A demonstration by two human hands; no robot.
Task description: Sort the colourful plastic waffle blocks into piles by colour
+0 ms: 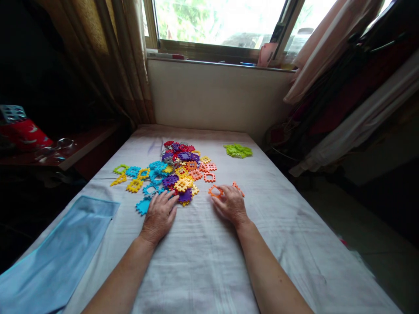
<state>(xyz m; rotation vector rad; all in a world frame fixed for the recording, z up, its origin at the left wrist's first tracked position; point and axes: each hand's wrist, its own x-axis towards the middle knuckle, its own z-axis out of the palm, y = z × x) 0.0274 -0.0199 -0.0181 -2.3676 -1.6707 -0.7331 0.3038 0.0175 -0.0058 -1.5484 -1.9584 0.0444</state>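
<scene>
My left hand (159, 216) lies with fingers spread at the near edge of a mixed pile of notched plastic building pieces. It touches a blue piece (143, 206), and its fingertips are beside a purple piece (185, 196). To the right of the pile, my right hand (231, 204) has its thumb and forefinger closed at the edge of an orange window-shaped building piece (214, 191). Another orange piece (238, 189) shows just beyond its other fingers, partly hidden. Pale yellow pieces (183, 184) lie on top of the pile between the hands.
A separate heap of lime-green pieces (238, 151) sits at the back right of the cloth-covered surface (203, 261). Light blue folded fabric (62, 248) lies along the left edge. Beyond are a wall and window, with a side table (88, 144) at left and hanging clothes at right.
</scene>
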